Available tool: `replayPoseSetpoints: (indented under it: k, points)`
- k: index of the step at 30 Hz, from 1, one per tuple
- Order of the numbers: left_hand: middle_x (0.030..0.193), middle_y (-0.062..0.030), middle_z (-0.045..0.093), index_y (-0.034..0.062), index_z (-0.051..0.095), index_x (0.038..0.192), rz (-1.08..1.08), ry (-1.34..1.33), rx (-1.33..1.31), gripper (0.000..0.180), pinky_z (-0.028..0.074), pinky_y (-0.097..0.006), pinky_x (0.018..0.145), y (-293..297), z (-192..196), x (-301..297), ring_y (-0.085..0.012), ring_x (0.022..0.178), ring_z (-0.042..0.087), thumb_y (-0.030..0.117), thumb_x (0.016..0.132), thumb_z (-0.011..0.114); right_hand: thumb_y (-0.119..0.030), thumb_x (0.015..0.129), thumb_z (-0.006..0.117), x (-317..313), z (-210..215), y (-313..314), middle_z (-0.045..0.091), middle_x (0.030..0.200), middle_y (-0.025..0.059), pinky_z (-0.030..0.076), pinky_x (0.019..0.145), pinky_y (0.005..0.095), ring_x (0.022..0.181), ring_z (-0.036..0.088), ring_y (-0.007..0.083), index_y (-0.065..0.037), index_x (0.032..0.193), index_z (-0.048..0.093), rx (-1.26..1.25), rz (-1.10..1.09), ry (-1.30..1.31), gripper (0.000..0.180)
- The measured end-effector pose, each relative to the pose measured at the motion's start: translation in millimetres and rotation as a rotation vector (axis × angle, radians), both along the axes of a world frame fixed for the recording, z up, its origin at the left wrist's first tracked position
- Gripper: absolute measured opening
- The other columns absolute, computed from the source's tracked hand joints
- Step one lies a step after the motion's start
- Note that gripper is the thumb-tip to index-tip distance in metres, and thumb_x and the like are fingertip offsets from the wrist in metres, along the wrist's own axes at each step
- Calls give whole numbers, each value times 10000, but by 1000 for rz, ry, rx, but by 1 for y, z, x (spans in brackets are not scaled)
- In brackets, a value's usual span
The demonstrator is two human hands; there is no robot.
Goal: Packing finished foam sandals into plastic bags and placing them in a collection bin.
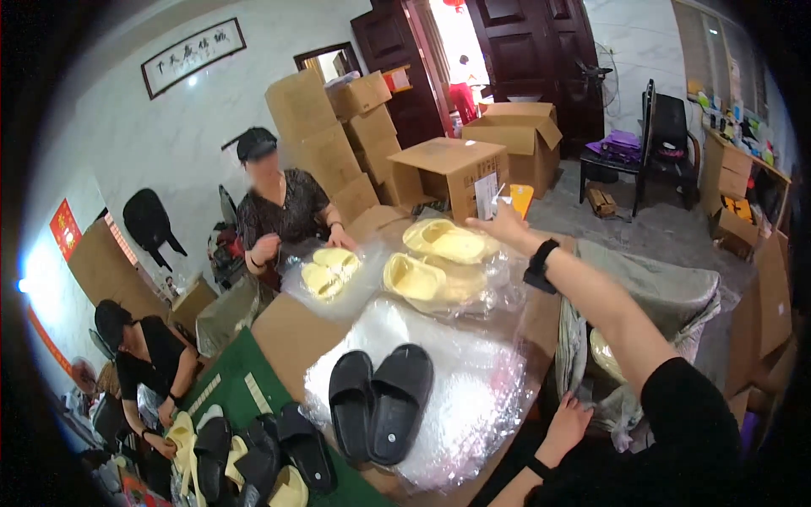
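- A seated person in black [139, 355] at the far left bends over a heap of black and yellow slippers [245, 460]; the heap is cut off by the lower rim and its count is hard to make out.
- A green mat [232, 380] covers the near left of the table, next to bare brown cardboard [287, 334].
- A second person in a dark patterned top [279, 207] presses a bagged pair of yellow slippers [329, 269] with one hand.
- A pair of black slippers [380, 406] lies sole-down on a pile of clear plastic bags [460, 397], well in front of the left hand.
- More yellow slippers in clear bags [439, 258] lie mid-table; the glare blurs their outlines.
- The right hand [503, 221] is stretched far out over these, fingers closed on a small white piece; what it is cannot be told.
- The left hand [568, 422] rests open, fingers spread, on a grey sack [667, 291]; the sack's contents are mostly hidden.
- Behind: stacked cardboard boxes [338, 135], a dark wooden door [541, 42], white walls, a black chair [667, 139] on a grey floor.
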State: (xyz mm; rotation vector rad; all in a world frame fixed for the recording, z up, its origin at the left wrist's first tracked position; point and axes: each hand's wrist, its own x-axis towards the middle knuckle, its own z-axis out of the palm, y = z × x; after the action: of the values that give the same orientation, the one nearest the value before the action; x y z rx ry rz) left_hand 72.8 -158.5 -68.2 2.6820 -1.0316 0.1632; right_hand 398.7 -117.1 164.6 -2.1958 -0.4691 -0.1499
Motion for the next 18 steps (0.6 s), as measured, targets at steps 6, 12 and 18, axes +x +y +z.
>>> replayPoseSetpoints:
  k: [6, 12, 18]
  points:
    - [1032, -124, 589, 82, 624, 1091, 4, 109, -24, 266, 198, -452, 1136, 5, -18, 0, -273, 1185, 475, 128, 855, 511, -652, 583, 766, 42, -62, 34, 323, 1423, 307, 336, 1065, 371, 1307, 384, 351, 57, 1421, 211, -244, -305, -37, 1230]
    - [1067, -150, 607, 67, 624, 1090, 0, 144, 31, 278, 236, -433, 1119, 8, -17, 1, -282, 1181, 496, 124, 875, 459, -561, 566, 812, 30, -93, 13, 550, 1268, 229, 445, 956, 339, 1162, 550, 303, 45, 1332, 437, -171, -54, 274, 1046]
    - [1097, -146, 596, 66, 624, 1106, -1, 199, 42, 299, 222, -439, 1124, 8, -14, 4, -263, 1203, 479, 151, 835, 531, -355, 632, 847, 22, -89, -3, 681, 935, 145, 522, 718, 351, 811, 653, 228, 45, 1041, 655, -19, 58, 421, 603]
